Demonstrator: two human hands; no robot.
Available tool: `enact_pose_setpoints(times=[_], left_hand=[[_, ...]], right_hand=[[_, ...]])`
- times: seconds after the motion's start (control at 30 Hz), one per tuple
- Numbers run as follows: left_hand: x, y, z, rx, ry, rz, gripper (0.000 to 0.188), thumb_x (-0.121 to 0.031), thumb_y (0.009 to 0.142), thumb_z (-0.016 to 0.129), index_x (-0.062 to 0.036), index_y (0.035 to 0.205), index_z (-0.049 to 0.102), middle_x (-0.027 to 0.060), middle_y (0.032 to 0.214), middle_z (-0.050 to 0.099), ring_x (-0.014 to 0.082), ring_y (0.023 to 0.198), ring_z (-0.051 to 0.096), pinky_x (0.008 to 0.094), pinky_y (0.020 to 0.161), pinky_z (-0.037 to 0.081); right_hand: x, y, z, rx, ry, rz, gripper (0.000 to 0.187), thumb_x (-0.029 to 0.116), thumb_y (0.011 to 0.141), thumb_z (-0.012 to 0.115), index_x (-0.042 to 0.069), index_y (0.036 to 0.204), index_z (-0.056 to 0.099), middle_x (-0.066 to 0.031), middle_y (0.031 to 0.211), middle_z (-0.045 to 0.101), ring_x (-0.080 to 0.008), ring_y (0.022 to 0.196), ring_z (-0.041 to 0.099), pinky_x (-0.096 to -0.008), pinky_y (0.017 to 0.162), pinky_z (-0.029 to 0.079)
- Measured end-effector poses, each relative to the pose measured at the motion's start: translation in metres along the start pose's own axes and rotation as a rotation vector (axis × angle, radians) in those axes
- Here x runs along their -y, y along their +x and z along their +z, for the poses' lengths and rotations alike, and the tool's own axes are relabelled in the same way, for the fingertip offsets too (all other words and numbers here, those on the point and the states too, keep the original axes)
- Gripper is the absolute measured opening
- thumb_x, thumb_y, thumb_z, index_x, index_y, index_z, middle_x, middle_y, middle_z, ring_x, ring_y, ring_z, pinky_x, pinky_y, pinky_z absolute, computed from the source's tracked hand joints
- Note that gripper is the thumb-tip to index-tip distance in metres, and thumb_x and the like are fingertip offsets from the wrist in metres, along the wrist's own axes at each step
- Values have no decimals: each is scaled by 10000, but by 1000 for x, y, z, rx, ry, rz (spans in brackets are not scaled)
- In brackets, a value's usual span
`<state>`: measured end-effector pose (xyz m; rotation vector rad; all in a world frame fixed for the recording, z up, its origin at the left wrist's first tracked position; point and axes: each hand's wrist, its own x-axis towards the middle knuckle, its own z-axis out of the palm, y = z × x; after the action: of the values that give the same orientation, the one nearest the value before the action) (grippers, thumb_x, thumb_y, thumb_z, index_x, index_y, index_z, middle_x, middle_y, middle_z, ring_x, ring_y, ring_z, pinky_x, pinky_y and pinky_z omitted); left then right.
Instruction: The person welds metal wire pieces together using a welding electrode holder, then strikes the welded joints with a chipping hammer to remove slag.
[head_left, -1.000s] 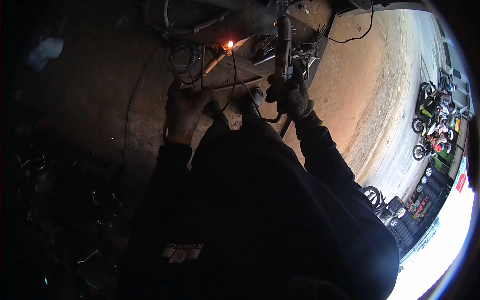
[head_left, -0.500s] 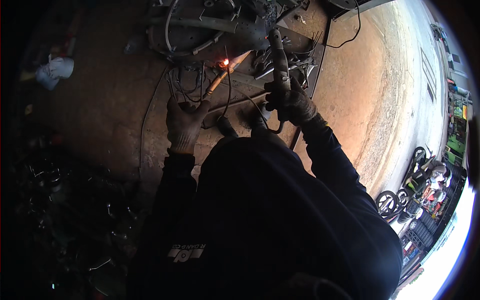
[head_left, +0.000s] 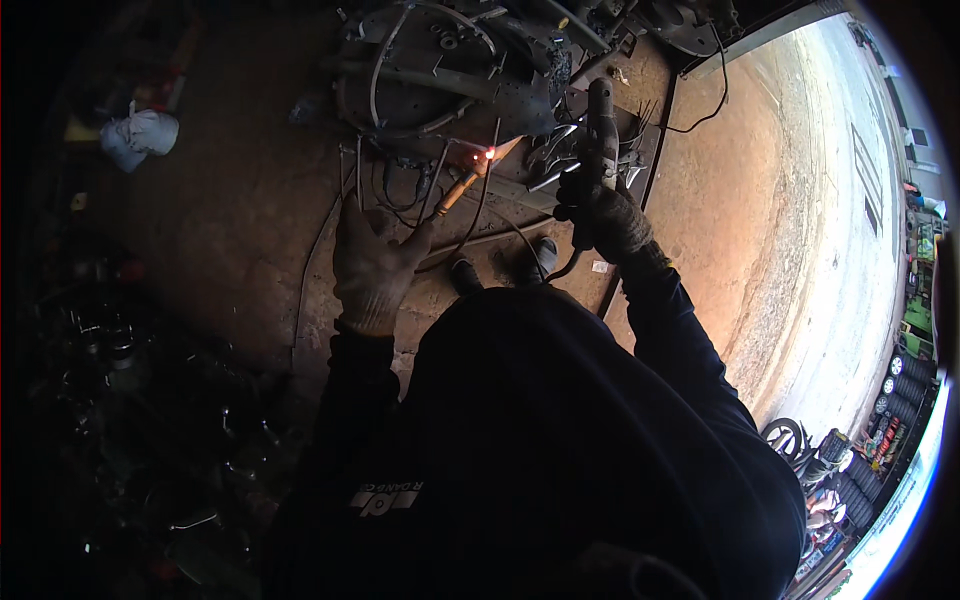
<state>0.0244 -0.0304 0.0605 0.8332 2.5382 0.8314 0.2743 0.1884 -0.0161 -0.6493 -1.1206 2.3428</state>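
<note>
My gloved right hand grips a dark tubular welding electrode holder, which points away from me, its cable hanging below. I cannot make out a welding rod in the holder. In a grey glove, my left hand holds the near legs of a thin metal rod frame, fingers and thumb set apart against different legs. Its fingertips are partly hidden. Just beyond the thumb, a small red-hot spot glows on the frame and throws orange light on nearby metal.
A dark metal table holds a bent hoop and several metal scraps. My shoes stand below. Cables cross the floor. A white bag lies far left, dark machine parts nearer. A sunlit road runs along the right.
The view has shifted, so most things sit farther right and lower. The electrode holder is slightly farther from the glowing spot, whose glow looks smaller. My left hand stays on the frame.
</note>
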Motion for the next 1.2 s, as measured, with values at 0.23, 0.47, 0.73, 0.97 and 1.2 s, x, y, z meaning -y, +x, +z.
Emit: enact_pose_setpoints(times=[0.23, 0.47, 0.73, 0.97, 1.2], left_hand=[[-72, 21, -69, 185, 148, -38, 856, -327, 719, 882, 29, 1373, 459, 146, 1058, 617, 235, 939, 663, 360, 770, 582], [-92, -7, -93, 120, 144, 83, 925, -277, 688, 899, 48, 1409, 421, 177, 1074, 604, 254, 960, 661, 351, 777, 600], [-106, 92, -38, -198, 325, 735, 1054, -340, 728, 877, 22, 1502, 260, 294, 1239, 529, 345, 1116, 632, 449, 900, 610], [-145, 120, 18, -38, 671, 520, 1051, -343, 761, 829, -68, 1560, 205, 273, 1409, 467, 412, 1234, 576, 486, 940, 567], [-136, 125, 25, 9, 814, 413, 1081, -447, 753, 827, -104, 1570, 208, 249, 1442, 445, 420, 1223, 575, 527, 954, 544]], right_hand=[[-7, -8, -31, -67, 87, 57, 441, 173, 916, 705, 21, 1291, 527, -111, 1045, 629, -250, 900, 650, -440, 826, 561], [-7, -22, -37, -143, 132, -37, 573, 372, 821, 801, 65, 1246, 571, -101, 1040, 658, -252, 917, 672, -394, 750, 569], [-13, -14, -49, -133, 155, -121, 447, 271, 912, 735, 66, 1254, 533, -48, 996, 601, -189, 867, 629, -424, 789, 566], [4, -24, -46, -175, 15, -105, 612, 262, 757, 843, 58, 1231, 514, -69, 931, 644, -184, 777, 665, -313, 536, 545], [38, -31, -23, -58, -39, 2, 680, 84, 767, 778, 56, 1373, 471, -74, 1082, 631, -176, 899, 642, -327, 789, 553]])
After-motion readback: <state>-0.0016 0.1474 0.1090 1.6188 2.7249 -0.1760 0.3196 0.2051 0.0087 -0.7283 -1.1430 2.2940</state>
